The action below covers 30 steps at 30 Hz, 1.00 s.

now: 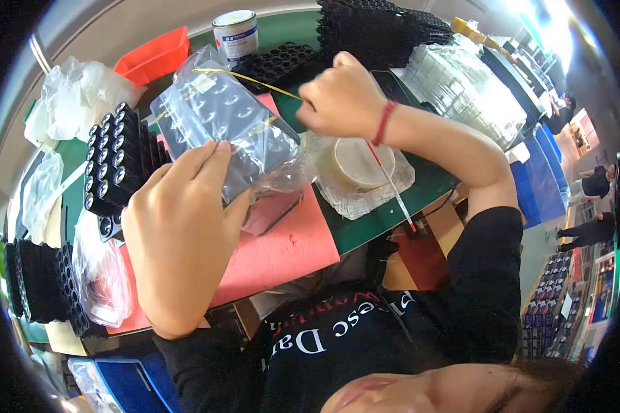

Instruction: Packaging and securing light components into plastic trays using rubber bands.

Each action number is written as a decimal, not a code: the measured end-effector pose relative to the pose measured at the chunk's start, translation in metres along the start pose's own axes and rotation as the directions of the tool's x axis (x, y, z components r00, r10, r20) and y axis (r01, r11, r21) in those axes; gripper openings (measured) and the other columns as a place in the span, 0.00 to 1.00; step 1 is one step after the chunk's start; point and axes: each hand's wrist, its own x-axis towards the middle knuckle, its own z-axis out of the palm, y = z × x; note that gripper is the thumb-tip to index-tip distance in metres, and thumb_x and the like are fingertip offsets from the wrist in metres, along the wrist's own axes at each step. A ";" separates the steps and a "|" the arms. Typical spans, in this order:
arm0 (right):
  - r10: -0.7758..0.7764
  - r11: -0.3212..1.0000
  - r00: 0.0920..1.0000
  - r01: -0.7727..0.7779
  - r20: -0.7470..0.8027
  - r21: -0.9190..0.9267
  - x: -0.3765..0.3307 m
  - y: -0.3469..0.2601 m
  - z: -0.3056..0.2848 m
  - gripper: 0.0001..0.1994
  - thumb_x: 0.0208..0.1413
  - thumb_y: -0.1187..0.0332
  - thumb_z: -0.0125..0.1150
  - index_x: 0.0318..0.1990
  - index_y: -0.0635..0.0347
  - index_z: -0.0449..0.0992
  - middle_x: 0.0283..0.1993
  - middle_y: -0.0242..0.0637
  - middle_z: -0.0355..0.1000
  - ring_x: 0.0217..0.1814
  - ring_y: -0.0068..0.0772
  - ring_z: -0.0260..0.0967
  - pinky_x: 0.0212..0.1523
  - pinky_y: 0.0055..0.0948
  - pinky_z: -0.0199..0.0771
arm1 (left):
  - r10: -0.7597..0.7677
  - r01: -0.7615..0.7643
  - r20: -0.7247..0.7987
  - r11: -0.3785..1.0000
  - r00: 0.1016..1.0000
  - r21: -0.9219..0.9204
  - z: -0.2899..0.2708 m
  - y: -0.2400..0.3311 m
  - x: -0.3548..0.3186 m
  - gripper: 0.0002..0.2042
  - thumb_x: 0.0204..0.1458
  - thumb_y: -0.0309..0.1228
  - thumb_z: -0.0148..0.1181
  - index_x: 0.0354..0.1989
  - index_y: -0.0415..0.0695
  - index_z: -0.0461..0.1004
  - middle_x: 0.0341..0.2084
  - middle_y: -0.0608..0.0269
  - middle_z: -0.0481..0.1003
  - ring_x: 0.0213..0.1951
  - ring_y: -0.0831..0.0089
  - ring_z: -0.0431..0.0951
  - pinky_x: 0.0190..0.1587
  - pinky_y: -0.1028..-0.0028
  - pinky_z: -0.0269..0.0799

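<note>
My left hand [186,220] grips a grey tray-like pack wrapped in clear plastic [217,113], thumb at its near edge and fingers over its side. The pack is tilted above a pink mat [293,241]. From its far end a thin yellow rubber band [255,80] runs taut to my right hand [344,100], whose fingers are closed around its end. Another yellow strand crosses the pack near my left fingers. Below my right hand lies a cream round roll [363,165], perhaps tape, on a sheet of printed paper [337,196].
Black round parts [110,155] stand in rows at the left, near clear plastic bags [83,96]. A red bin [155,55], a white can [235,38] and stacked black trays [372,31] line the back. Clear trays [455,86] sit right. A thin red-and-white stick [396,193] overhangs the table edge.
</note>
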 end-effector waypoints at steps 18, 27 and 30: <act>-0.014 0.998 0.994 0.020 0.112 -0.053 0.064 0.001 0.070 0.08 0.42 0.62 0.55 0.20 0.53 0.76 0.18 0.42 0.73 0.19 0.39 0.69 0.37 0.35 0.58 | -0.082 0.082 0.050 0.997 0.995 0.007 -0.011 -0.004 -0.009 0.17 0.37 0.32 0.65 0.37 0.38 0.78 0.36 0.55 0.79 0.33 0.62 0.80 0.34 0.69 0.76; -0.021 0.998 0.839 0.048 0.544 -0.035 0.046 -0.015 0.057 0.08 0.51 0.62 0.54 0.34 0.47 0.80 0.37 0.36 0.78 0.41 0.39 0.76 0.43 0.41 0.62 | -0.161 0.161 0.014 0.986 0.987 -0.032 -0.004 -0.002 0.002 0.16 0.44 0.30 0.62 0.43 0.42 0.78 0.41 0.53 0.78 0.40 0.56 0.79 0.43 0.67 0.74; -0.065 0.971 0.709 0.206 0.703 -0.118 0.033 -0.034 0.047 0.13 0.54 0.61 0.52 0.46 0.45 0.75 0.46 0.34 0.76 0.45 0.39 0.75 0.44 0.42 0.62 | -0.035 0.037 -0.093 0.999 0.995 0.019 0.007 -0.007 0.010 0.13 0.43 0.29 0.61 0.39 0.38 0.78 0.38 0.55 0.79 0.32 0.61 0.80 0.35 0.69 0.76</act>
